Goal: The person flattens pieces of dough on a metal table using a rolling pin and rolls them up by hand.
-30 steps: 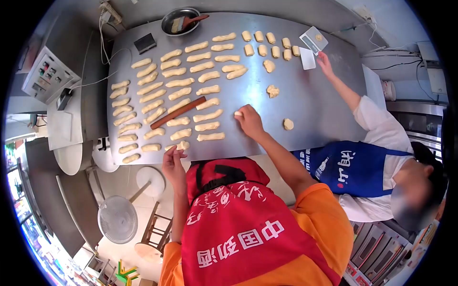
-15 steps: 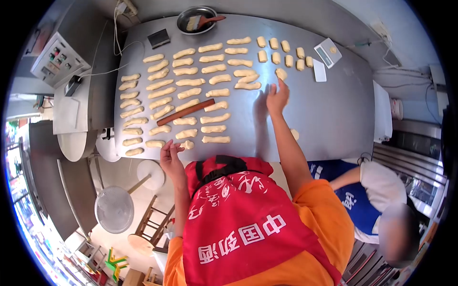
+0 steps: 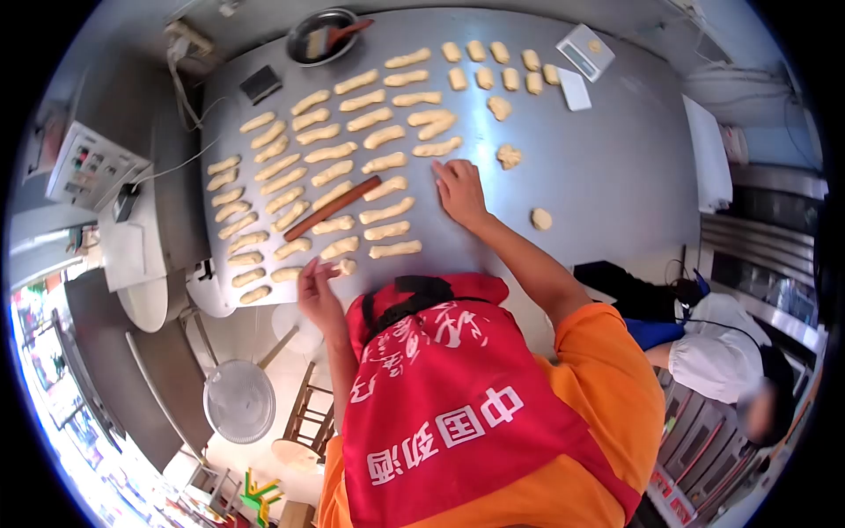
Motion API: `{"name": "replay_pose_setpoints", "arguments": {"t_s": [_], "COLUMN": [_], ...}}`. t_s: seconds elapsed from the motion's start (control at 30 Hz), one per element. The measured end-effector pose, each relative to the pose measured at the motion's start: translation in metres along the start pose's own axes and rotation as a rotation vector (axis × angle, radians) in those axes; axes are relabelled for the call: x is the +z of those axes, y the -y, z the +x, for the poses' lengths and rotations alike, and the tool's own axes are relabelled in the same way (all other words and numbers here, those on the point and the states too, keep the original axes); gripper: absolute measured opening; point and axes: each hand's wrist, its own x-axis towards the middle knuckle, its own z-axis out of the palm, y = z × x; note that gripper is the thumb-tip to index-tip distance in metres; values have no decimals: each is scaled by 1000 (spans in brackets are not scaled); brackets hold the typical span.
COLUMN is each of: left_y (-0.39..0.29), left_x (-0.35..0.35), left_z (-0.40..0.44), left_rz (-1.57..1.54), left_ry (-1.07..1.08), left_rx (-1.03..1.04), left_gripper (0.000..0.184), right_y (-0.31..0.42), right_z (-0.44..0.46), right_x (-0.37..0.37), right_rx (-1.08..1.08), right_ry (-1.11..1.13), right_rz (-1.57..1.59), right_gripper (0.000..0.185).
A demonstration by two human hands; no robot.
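Note:
Rows of dough strips (image 3: 385,136) cover the left and middle of the metal table (image 3: 607,167). My right hand (image 3: 459,189) is over the table just below the strip (image 3: 437,147) at the right of the rows; its fingers are bent and too small to read for a held piece. At the front edge my left hand (image 3: 318,286) has its fingers near a short dough piece (image 3: 345,267); whether it grips anything is unclear. A brown rolling pin (image 3: 332,209) lies diagonally across some strips. Three flattened dough lumps (image 3: 509,157) rest to the right of my right hand.
Short dough rolls (image 3: 484,78) stand in two rows at the back, beside a white scale (image 3: 584,53) and a white card (image 3: 575,90). A metal bowl with a brush (image 3: 322,37) and a black box (image 3: 261,84) are back left. Another person (image 3: 717,348) is at the right.
My right hand went up to the back dough lump, then came back toward the strips. An extra strip lies in the right column. The other person has moved away from the scale and table.

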Motion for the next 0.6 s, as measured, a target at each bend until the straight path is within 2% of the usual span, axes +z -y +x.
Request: {"name": "replay_pose_setpoints", "arguments": {"t_s": [0.1,0.17,0.27,0.4,0.5,0.6], "left_y": [0,1,14,12,4,0], "left_x": [-13,-20,-18,0,14,19], "left_z": [-1,-3,-3,0,-4,-10], "left_rz": [-25,-28,-54,-47,-24,1], "left_ry": [-89,-103,-81,77,171,208], "left_rx": [-22,-32,-45,-85,-73,-77], "left_gripper": [22,22,23,23,22,21], "right_y": [-27,-51,-53,-39,-18,11], "right_z": [-29,-66,-121,-165,-161,-177], "right_x": [-48,-76,-100,-91,-112,-110], "right_rx": [235,494,584,602,441,374], "right_ry": [-345,-406,-290,-113,-270,-117], "right_rz": [-331,-523,-694,-361,-138,-179], "right_gripper": [48,53,51,38,45,52]}}
